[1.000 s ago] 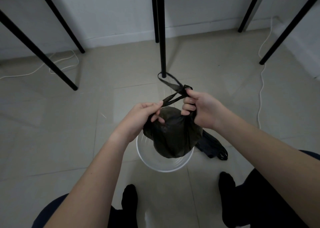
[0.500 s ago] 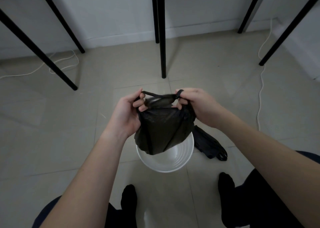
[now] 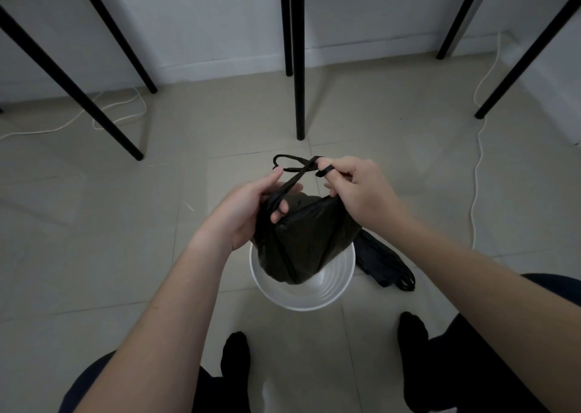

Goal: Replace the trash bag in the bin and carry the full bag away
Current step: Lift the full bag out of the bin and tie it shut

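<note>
The pale tiled floor (image 3: 94, 224) spreads out below me, meeting a white wall at the far side; black table legs (image 3: 300, 66) stand on it, the nearest straight ahead of me; a white cable (image 3: 476, 173) trails along the floor to my right; my feet in black socks (image 3: 235, 356) are planted just short of the white bin (image 3: 301, 299), which stands on the floor between them and the nearest leg. The full black bag (image 3: 301, 243) hangs above the bin's mouth, its bottom dipping inside the rim; a folded black bag (image 3: 383, 265) lies on the floor touching the bin's right side. My left hand (image 3: 245, 214) grips the bag's gathered top with one strap running through its curled fingers; my right hand (image 3: 358, 192) pinches the other strap, looped round one finger; the two handle straps (image 3: 295, 164) cross between my hands, forming a small loop.
</note>
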### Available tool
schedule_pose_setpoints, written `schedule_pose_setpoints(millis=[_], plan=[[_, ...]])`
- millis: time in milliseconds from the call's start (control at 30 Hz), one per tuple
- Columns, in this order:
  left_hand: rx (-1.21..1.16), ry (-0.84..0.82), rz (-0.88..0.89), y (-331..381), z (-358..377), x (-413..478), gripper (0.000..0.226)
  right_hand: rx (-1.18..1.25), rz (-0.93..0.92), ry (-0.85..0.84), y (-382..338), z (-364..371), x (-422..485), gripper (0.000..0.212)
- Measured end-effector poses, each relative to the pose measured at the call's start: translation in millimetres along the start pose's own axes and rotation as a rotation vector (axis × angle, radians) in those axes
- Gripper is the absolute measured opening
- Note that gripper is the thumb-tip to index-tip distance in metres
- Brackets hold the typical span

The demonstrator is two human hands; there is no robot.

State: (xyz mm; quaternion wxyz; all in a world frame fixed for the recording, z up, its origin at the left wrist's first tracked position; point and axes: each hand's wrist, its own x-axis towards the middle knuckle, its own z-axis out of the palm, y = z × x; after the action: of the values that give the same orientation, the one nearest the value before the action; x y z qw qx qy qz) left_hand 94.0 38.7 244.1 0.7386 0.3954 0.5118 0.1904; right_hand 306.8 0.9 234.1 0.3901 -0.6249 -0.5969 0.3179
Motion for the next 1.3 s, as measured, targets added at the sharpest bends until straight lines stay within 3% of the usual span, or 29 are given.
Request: schedule_pose_setpoints(millis=[267, 333, 433, 500, 667, 800, 900, 1067, 1167, 1300], plan=[[-0.145, 0.148, 0.249, -2.8, 2.1, 3.9, 0.032, 0.135, -0.047, -0.102, -3.3, -2.1, -2.8, 0.025], [-0.188, 0.178, 0.262, -4.2, 1.9, 6.3, 0.028, 0.208, -0.032, -0.121, -7.3, -1.6, -4.4, 0.024], [-0.29, 0.201, 0.251, -3.6, -0.6, 8.5, 0.016, 0.31, 0.03, -0.145, -12.9, -2.1, -5.2, 0.041], [-0.345, 0.208, 0.26, -2.2, -2.2, 9.2, 0.013, 0.413, 0.069, -0.168, -12.4, -3.4, -4.5, 0.035], [-0.337, 0.217, 0.257, -3.3, -8.5, 12.4, 0.02, 0.756, 0.272, -0.208, -13.7, -10.1, 0.9, 0.035], [-0.574, 0.162, 0.268, -1.1, -7.9, 11.7, 0.035, 0.975, 0.374, -0.209, -16.9, -16.4, 3.9, 0.024], [-0.702, 0.138, 0.264, 3.7, -4.1, 8.2, 0.033, 1.243, 0.434, -0.144, -17.2, -16.8, 5.2, 0.023], [-0.806, 0.152, 0.276, 2.4, -2.6, 10.7, 0.032, 1.438, 0.49, -0.035, -16.6, -18.3, 8.3, 0.027], [-0.892, 0.136, 0.288, 1.0, -6.6, 14.0, 0.023, 1.364, 0.477, -0.013, -14.0, -16.1, 12.0, 0.029], [-0.935, 0.17, 0.272, 1.0, -7.1, 16.9, 0.023, 0.835, 0.278, -0.08, -12.2, -14.5, 15.1, 0.023]])
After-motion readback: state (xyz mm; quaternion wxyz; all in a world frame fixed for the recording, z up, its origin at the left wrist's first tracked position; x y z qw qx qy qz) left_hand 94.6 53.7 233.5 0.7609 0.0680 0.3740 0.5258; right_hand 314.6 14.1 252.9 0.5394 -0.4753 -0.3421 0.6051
